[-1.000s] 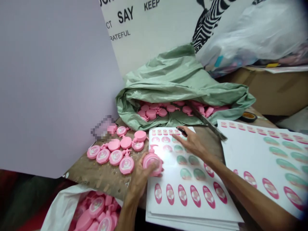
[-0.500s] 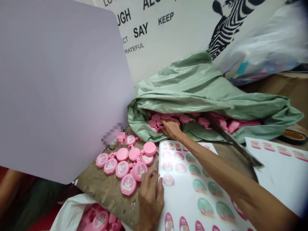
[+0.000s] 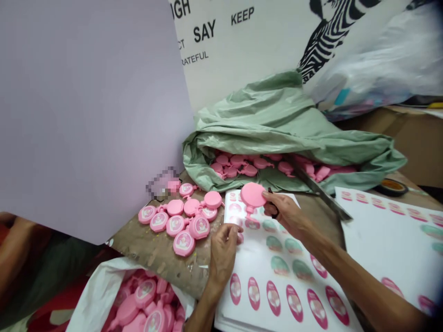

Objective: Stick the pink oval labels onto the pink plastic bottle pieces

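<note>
Head view: the right hand (image 3: 285,213) pinched one pink bottle (image 3: 253,195) between thumb and fingers, holding it flat-faced just above the sticker sheets (image 3: 277,295), its plain side showing and its pump pointing down. A small dark object, too hidden to name, sat in the same hand's grip. The left hand (image 3: 222,255) was half curled, its fingers (image 3: 231,233) at the top sheet; whether they had hold of anything could not be told. That sheet's nearest row carried six pink oval stickers, with rounded green-and-pink labels above them. A second sheet (image 3: 391,244) lay to the right, just beside the stack. On the surface (image 3: 148,260) to the left were about eleven loose bottles, seven showing labelled faces, three plain, and one partly behind a blurred patch. A green bag (image 3: 294,124) lay open behind, holding a heap of bottles too many to count, and a white bag (image 3: 100,295) at the near edge held more. A steel ruler (image 3: 320,192) lay slanted between the green bag and the second sheet, a tape roll (image 3: 392,186) lay beyond, and a lilac board (image 3: 86,115) rose at the left.
</note>
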### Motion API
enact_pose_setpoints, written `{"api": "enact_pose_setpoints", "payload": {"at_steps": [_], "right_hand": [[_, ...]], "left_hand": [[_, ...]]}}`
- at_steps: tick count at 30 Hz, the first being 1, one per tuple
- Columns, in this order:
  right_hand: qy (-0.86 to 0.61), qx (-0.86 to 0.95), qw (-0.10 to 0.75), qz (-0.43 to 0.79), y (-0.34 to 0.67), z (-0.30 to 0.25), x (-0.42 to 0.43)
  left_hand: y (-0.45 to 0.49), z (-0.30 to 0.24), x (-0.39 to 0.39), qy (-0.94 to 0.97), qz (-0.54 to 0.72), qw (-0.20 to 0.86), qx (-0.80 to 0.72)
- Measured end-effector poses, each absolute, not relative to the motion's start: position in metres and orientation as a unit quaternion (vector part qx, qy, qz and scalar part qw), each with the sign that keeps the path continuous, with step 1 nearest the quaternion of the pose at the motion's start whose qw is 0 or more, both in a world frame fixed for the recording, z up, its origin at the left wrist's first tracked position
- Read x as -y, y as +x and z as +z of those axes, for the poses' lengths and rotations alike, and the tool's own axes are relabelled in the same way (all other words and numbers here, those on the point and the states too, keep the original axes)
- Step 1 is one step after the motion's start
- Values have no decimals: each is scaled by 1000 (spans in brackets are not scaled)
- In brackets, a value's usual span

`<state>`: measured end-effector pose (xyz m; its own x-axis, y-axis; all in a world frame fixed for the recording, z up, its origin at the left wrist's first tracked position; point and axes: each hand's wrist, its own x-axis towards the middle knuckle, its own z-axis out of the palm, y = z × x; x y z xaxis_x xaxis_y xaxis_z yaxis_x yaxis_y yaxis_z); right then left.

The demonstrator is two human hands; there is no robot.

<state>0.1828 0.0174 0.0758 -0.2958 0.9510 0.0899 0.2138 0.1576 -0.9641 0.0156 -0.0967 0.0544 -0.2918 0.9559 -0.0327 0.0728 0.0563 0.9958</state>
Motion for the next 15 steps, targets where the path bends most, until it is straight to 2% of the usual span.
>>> {"api": "enact_pose_setpoints", "payload": {"at_steps": [2,4,8,10,12,15], "right_hand": [[-435,647,388,492,192,82,5],[-430,716,376,401,201,92,21],[-283,874,375,126,208,106,54],[-194,914,356,36,207,101,75],[-166,931,326,15,207,89,95],[-234,916,306,112,211,70,112]], "left_hand": [[20,52,104,420,547,420,-590],[20,55,110,378,555,457,-583],[14,70,121,268,446,733,-438],[14,75,127,219,403,814,-356],[17,74,135,195,428,809,-353],[18,68,143,199,474,745,-424]]}}
